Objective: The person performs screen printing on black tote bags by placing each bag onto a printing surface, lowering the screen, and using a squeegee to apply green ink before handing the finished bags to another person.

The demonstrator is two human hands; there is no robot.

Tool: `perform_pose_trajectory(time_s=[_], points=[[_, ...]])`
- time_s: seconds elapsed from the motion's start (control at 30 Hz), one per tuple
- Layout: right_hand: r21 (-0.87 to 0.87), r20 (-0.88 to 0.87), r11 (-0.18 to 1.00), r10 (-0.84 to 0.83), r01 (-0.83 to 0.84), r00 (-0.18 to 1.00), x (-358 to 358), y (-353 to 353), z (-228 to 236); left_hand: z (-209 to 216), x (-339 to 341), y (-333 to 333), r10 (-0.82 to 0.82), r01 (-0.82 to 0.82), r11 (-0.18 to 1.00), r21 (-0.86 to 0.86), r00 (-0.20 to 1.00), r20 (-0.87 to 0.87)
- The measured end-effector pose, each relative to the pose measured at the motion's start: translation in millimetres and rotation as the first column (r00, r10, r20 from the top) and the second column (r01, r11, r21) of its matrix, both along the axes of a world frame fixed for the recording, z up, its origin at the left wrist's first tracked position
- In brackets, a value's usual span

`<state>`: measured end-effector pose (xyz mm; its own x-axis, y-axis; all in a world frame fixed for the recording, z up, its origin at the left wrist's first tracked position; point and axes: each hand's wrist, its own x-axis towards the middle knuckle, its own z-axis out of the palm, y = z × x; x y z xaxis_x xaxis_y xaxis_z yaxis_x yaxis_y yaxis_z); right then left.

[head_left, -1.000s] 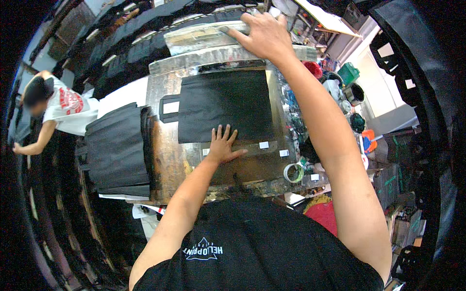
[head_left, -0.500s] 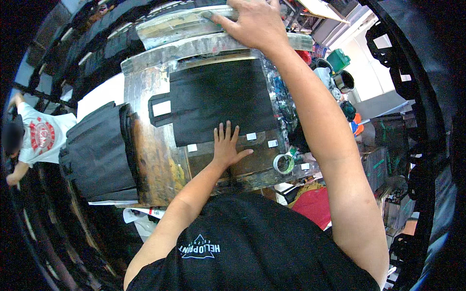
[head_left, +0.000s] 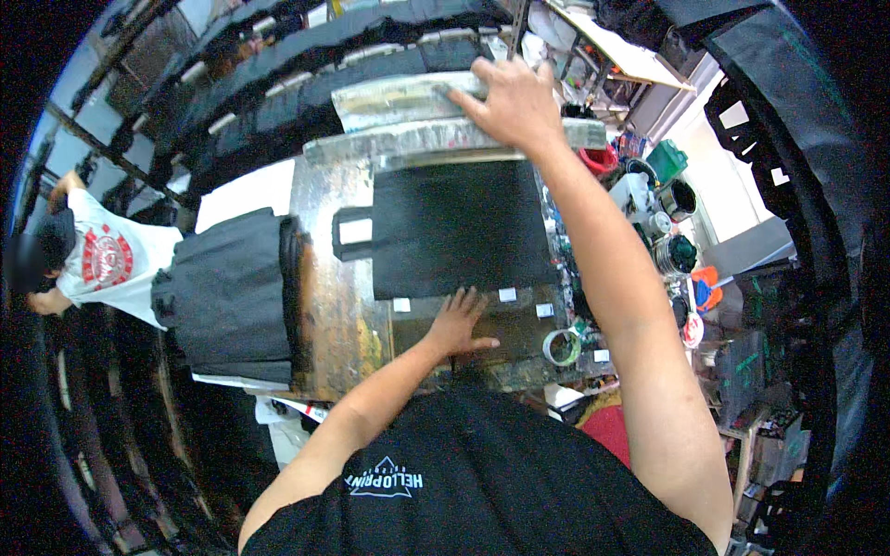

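A black fabric bag (head_left: 464,227) lies flat on the worn, paint-stained board (head_left: 338,320), its handle loop (head_left: 351,233) pointing left. My left hand (head_left: 462,324) rests on the board at the bag's near edge, palm down, fingers spread and holding nothing. At the far side my right hand (head_left: 521,104) is closed over the upper edge of a screen printing frame (head_left: 399,100) raised beyond the bag. Its fingertips are partly hidden behind that edge. Small white squares, such as one white tab (head_left: 507,295), sit along the bag's near edge.
A pile of black bags (head_left: 227,296) lies left of the board, with another person (head_left: 107,255) beyond it. A tape roll (head_left: 561,347) stands at the near right. Paint pots (head_left: 675,252) and a green container (head_left: 667,161) crowd the right side. Racks of black bags (head_left: 278,107) stand behind.
My left hand has slid toward me, from lying partly on the bag to its near edge. My right hand still grips the frame. The whole view has shifted.
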<state>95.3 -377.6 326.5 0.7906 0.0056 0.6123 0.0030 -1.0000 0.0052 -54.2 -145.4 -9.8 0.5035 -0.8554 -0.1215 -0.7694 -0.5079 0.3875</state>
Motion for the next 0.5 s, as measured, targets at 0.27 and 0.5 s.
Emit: perform_pose_trajectory(time_s=[0.27, 0.5], points=[[0.055, 0.083, 0.997, 0.051, -0.056, 0.995, -15, 5, 2, 62, 51, 38, 0.269, -0.452, 0.848, -0.277, 0.817, -0.51], [0.031, 0.064, 0.999, 0.041, -0.043, 0.997, -58, 20, -29, 208, 107, 82, -0.516, -0.874, 0.14, -0.464, 0.336, -0.788]])
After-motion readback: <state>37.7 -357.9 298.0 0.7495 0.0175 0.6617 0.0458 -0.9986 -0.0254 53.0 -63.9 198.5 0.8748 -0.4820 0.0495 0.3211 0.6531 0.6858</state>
